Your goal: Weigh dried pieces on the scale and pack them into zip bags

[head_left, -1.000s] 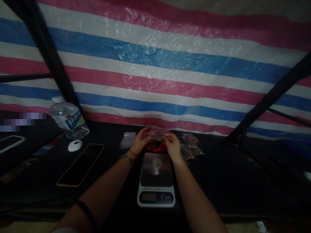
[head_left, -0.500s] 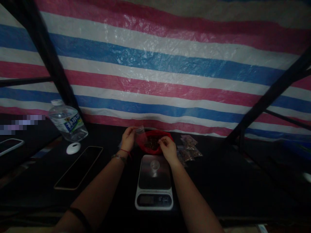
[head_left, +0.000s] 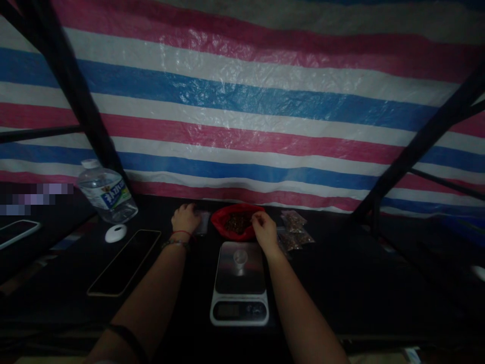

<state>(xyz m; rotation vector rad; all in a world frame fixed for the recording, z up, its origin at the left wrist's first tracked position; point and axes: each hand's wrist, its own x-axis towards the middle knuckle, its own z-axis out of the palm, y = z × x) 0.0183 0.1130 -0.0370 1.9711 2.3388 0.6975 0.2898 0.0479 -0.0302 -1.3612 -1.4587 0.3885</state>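
Observation:
My left hand (head_left: 185, 219) rests low over the table with its fingers curved and spread, its thumb side beside a clear plastic bag (head_left: 203, 223) lying flat. At the right rim of a red bag (head_left: 217, 222) is my right hand (head_left: 264, 230), its fingertips pressed together; whatever they pinch is too small and dark to make out. Dark brown loose bits (head_left: 237, 222) fill the open red bag. Just in front stands a white kitchen scale (head_left: 239, 308) with a small clear cup (head_left: 240, 259) on its metal plate.
Several filled small clear bags (head_left: 293, 235) lie right of my right hand. To the left are a phone (head_left: 125, 263), a white rounded object (head_left: 115, 233) and a large clear bottle (head_left: 108, 194). A striped tarp (head_left: 242, 136) and dark frame bars (head_left: 417, 141) stand behind.
My left hand has moved left and away from the red bag, and the clear bag it held up is no longer in the air. My right hand has shifted slightly right.

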